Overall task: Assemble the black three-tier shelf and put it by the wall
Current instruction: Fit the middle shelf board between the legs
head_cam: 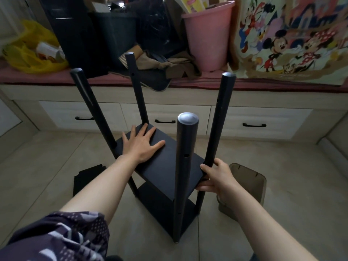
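A black shelf frame stands on the tiled floor with several upright black poles; the nearest pole [185, 157] rises toward me. Two black boards sit between the poles: the upper board [165, 166] and a lower board [162, 210]. My left hand [142, 145] lies flat, fingers spread, on the upper board's far left part. My right hand [216, 178] grips the upper board's right edge at the base of the right pole [219, 117], thumb on top. A third black board [87, 178] lies flat on the floor to the left.
A brown stool [246, 183] stands just right of the frame. Behind runs a low bench with drawers [163, 114], carrying a pink bucket [207, 34], a yellow bag [32, 51], dark boxes and a cartoon-print bag [293, 40].
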Demonstrator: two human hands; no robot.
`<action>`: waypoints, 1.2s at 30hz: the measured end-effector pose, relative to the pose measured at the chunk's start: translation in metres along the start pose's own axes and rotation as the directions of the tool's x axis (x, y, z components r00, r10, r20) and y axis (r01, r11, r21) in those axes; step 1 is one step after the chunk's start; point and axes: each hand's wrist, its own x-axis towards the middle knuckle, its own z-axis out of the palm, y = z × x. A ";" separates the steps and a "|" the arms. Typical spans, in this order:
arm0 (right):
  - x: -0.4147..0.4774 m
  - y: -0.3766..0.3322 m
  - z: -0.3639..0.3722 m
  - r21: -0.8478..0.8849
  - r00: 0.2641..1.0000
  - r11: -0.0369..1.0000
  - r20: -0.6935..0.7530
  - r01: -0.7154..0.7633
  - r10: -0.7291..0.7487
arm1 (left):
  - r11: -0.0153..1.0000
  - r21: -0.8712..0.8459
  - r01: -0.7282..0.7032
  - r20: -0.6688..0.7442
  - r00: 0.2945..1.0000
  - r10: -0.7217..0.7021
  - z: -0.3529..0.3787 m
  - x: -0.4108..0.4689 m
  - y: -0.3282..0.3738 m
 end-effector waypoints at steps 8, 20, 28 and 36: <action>0.000 -0.003 0.002 0.019 1.000 1.000 0.000 -0.015 0.015 | 0.996 -0.091 0.024 0.000 1.000 -0.024 0.001 0.001 -0.003; 0.010 0.008 -0.004 0.041 0.998 0.998 0.051 -0.048 0.046 | 0.939 -0.316 0.134 -0.057 0.985 -0.160 0.010 0.005 -0.025; 0.009 0.012 -0.005 0.066 0.996 0.996 0.071 -0.061 0.056 | 0.964 -0.233 0.125 0.049 0.992 -0.117 0.000 0.014 -0.029; 0.009 0.012 -0.006 0.080 0.994 0.994 0.089 -0.071 0.064 | 0.976 -0.190 0.110 -0.023 0.993 -0.116 -0.003 0.005 -0.024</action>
